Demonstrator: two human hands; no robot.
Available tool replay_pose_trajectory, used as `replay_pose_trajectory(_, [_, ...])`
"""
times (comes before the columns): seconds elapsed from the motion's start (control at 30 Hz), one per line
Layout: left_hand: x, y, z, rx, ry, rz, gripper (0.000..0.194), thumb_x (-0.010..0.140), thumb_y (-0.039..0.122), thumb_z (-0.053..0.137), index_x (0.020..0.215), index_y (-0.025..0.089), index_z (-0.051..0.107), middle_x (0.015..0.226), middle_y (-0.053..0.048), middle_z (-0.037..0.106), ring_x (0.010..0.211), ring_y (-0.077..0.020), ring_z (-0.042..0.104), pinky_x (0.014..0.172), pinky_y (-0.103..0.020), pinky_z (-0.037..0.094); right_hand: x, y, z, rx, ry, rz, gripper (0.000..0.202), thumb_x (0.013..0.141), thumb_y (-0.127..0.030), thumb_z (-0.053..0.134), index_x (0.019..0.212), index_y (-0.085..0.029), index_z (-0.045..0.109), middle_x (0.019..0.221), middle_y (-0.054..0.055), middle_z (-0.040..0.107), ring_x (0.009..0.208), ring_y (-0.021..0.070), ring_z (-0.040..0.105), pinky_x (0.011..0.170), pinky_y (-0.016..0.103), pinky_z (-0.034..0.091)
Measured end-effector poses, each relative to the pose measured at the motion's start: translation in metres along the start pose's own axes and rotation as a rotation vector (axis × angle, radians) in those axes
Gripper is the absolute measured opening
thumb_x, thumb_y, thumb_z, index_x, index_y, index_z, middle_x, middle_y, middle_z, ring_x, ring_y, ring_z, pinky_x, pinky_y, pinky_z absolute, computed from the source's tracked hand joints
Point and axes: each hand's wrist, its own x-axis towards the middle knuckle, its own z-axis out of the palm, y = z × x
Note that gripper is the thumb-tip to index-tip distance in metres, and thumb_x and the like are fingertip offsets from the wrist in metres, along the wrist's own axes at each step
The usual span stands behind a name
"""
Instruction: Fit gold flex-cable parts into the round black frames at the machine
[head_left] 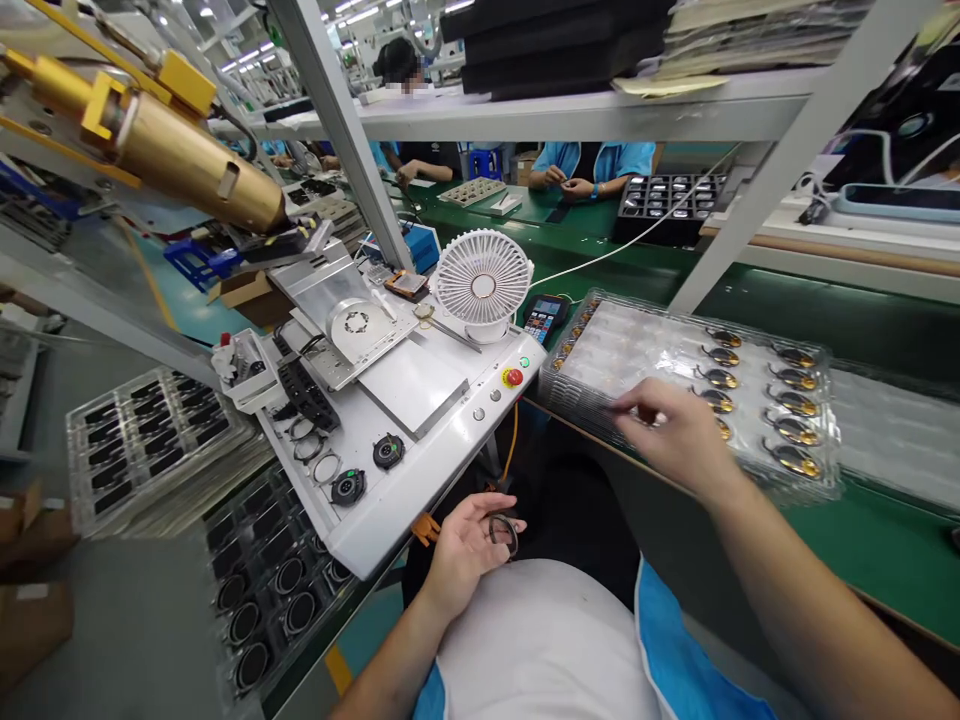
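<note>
Low in front of my body, my left hand (469, 545) is turned palm up, its fingers curled around a dark ring-shaped frame (503, 536). My right hand (679, 432) reaches over the near edge of a stack of clear plastic trays (637, 350), thumb and forefinger pinched together. A small dark bit shows at those fingertips, too little to name. The top tray carries several round dark parts with orange tails (796, 402), to the right of this hand. Two round black watch-like modules (388, 451) lie on the white machine (442, 440), beside several thin rings (326, 468).
A white fan (484, 282) and a red emergency button (513, 377) are on the machine. A gold cylinder (199, 160) hangs at upper left. Trays of dark parts (281, 590) stand lower left. Across the green bench, a co-worker's hands (570, 185) are at work. A metal post (795, 150) slants at right.
</note>
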Motion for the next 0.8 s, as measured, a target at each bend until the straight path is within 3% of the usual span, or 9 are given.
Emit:
replay_pose_trajectory(0.1, [0.001, 0.019, 0.013, -0.012, -0.103, -0.008, 0.086, 0.054, 0.051, 0.099, 0.130, 0.023, 0.069, 0.149, -0.019, 0.057, 0.097, -0.0269, 0.074, 0.081, -0.034, 0.056, -0.024, -0.041, 0.038, 0.166, -0.032, -0.399, 0.021, 0.092, -0.016, 0.055, 0.092, -0.026, 0.075, 0.091, 0.008, 0.071, 0.080, 0.0227, 0.066, 0.070, 0.036, 0.053])
replay_pose_trajectory(0.2, [0.002, 0.034, 0.016, -0.049, -0.129, -0.007, 0.097, 0.050, 0.054, 0.099, 0.135, 0.022, 0.067, 0.135, -0.019, 0.067, 0.094, -0.0290, 0.075, 0.082, -0.037, 0.057, -0.038, -0.063, 0.069, 0.224, 0.019, -0.594, 0.028, 0.093, -0.007, 0.055, 0.103, -0.026, 0.074, 0.092, 0.009, 0.069, 0.080, 0.0224, 0.062, 0.067, 0.037, 0.051])
replay_pose_trajectory(0.27, [0.000, 0.039, 0.012, -0.059, -0.104, -0.002, 0.096, 0.051, 0.052, 0.099, 0.136, 0.019, 0.066, 0.116, -0.017, 0.075, 0.093, -0.0296, 0.075, 0.082, -0.037, 0.057, -0.041, -0.068, 0.081, 0.283, 0.012, -0.591, 0.030, 0.092, -0.007, 0.057, 0.108, -0.026, 0.074, 0.101, 0.010, 0.068, 0.091, 0.0250, 0.063, 0.072, 0.039, 0.054])
replay_pose_trajectory(0.37, [-0.006, 0.040, 0.005, -0.044, -0.045, 0.019, 0.092, 0.053, 0.048, 0.100, 0.133, 0.017, 0.068, 0.112, -0.015, 0.075, 0.093, -0.0289, 0.075, 0.083, -0.036, 0.056, -0.039, -0.070, 0.087, 0.445, -0.113, -0.445, 0.033, 0.091, -0.013, 0.063, 0.120, -0.024, 0.071, 0.123, 0.014, 0.063, 0.107, 0.0282, 0.063, 0.083, 0.042, 0.058])
replay_pose_trajectory(0.43, [-0.011, 0.038, 0.001, -0.031, -0.030, 0.025, 0.090, 0.053, 0.047, 0.100, 0.132, 0.017, 0.069, 0.113, -0.015, 0.075, 0.095, -0.0289, 0.075, 0.084, -0.035, 0.056, -0.036, -0.070, 0.090, 0.554, -0.200, -0.309, 0.034, 0.093, -0.018, 0.064, 0.127, -0.022, 0.068, 0.118, 0.013, 0.065, 0.097, 0.0245, 0.067, 0.075, 0.037, 0.059])
replay_pose_trajectory(0.5, [-0.016, 0.037, 0.000, -0.030, -0.039, 0.020, 0.092, 0.053, 0.047, 0.100, 0.134, 0.018, 0.067, 0.108, -0.014, 0.076, 0.096, -0.0288, 0.075, 0.083, -0.034, 0.056, -0.033, -0.071, 0.095, 0.606, -0.249, -0.239, 0.026, 0.097, -0.020, 0.061, 0.121, -0.021, 0.071, 0.101, 0.010, 0.069, 0.080, 0.0201, 0.068, 0.064, 0.031, 0.058])
replay_pose_trajectory(0.7, [-0.019, 0.039, -0.002, -0.064, -0.007, 0.036, 0.096, 0.051, 0.048, 0.100, 0.137, 0.026, 0.064, 0.145, -0.017, 0.058, 0.091, -0.0256, 0.076, 0.079, -0.033, 0.058, -0.030, -0.074, 0.104, 0.651, -0.253, -0.327, 0.018, 0.100, -0.019, 0.057, 0.096, -0.023, 0.074, 0.089, 0.006, 0.071, 0.078, 0.0192, 0.069, 0.067, 0.031, 0.057])
replay_pose_trajectory(0.8, [-0.015, 0.040, -0.005, -0.083, -0.015, 0.016, 0.091, 0.050, 0.046, 0.101, 0.132, 0.022, 0.068, 0.136, -0.016, 0.064, 0.092, -0.0261, 0.076, 0.079, -0.032, 0.058, -0.031, -0.076, 0.102, 0.629, -0.262, -0.386, 0.019, 0.101, -0.018, 0.055, 0.089, -0.022, 0.069, 0.086, 0.006, 0.068, 0.079, 0.0193, 0.067, 0.067, 0.031, 0.056])
